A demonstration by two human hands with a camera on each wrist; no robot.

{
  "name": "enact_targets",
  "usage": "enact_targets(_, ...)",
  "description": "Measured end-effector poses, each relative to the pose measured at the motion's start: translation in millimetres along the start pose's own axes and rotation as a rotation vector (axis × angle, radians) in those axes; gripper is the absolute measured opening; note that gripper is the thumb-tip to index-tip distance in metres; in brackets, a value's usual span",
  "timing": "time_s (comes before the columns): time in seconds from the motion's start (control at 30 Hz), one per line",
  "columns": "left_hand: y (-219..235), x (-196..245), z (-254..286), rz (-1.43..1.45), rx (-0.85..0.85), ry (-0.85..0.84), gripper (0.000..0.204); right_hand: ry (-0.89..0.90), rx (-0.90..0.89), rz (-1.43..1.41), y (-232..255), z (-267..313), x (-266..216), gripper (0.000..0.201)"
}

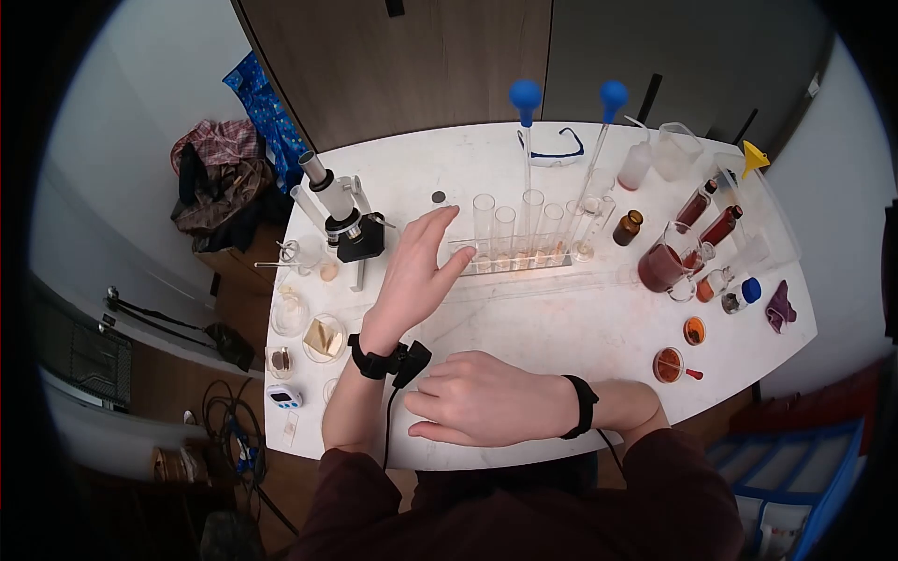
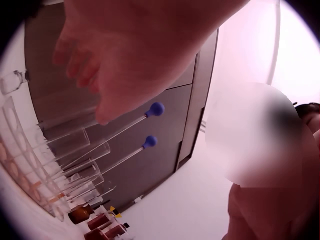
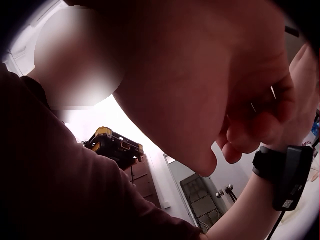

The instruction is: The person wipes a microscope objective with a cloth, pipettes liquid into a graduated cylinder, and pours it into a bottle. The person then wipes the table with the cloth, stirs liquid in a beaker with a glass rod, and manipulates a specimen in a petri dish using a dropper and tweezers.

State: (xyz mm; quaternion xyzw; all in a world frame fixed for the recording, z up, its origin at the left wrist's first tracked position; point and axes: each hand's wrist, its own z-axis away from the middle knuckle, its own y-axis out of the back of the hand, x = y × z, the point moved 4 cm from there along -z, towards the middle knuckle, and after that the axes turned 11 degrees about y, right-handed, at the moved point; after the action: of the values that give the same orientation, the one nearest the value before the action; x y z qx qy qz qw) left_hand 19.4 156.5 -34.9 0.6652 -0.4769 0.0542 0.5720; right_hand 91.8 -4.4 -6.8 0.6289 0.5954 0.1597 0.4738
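Note:
My left hand [image 1: 412, 280] is held over the table with its fingers straight and nothing in its grasp. Just right of its fingertips stands a clear rack [image 1: 524, 271] of glass test tubes [image 1: 484, 220]. Two glass pipettes with blue bulbs [image 1: 525, 96] rise from among the tubes. My right hand [image 1: 482, 400] hangs nearer the table's front edge, its fingers loosely curled and holding nothing visible. A black wrist camera [image 1: 412, 363] on the left wrist is close to the right hand's knuckles. In the right wrist view, the right fingers [image 3: 255, 132] bend in toward the palm.
On the left stand a microscope [image 1: 346, 220], a petri dish with folded paper [image 1: 324, 338] and a timer [image 1: 285, 396]. To the right are a jug of dark red liquid [image 1: 662, 269], a brown bottle [image 1: 629, 227], a blue-capped jar [image 1: 742, 295] and small dishes of orange-red material [image 1: 668, 366]. Safety glasses [image 1: 561, 150] lie behind.

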Motion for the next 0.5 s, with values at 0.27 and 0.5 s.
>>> enact_targets(0.27,-51,-46,-8,-0.076,-0.135,0.089,0.06,-0.009,-0.058,0.036,0,1,1,0.032)
enact_targets(0.5,-59,-54,-12,-0.091,-0.218,0.147,0.053,-0.055,-0.16,0.089,-7,11,4,0.03)
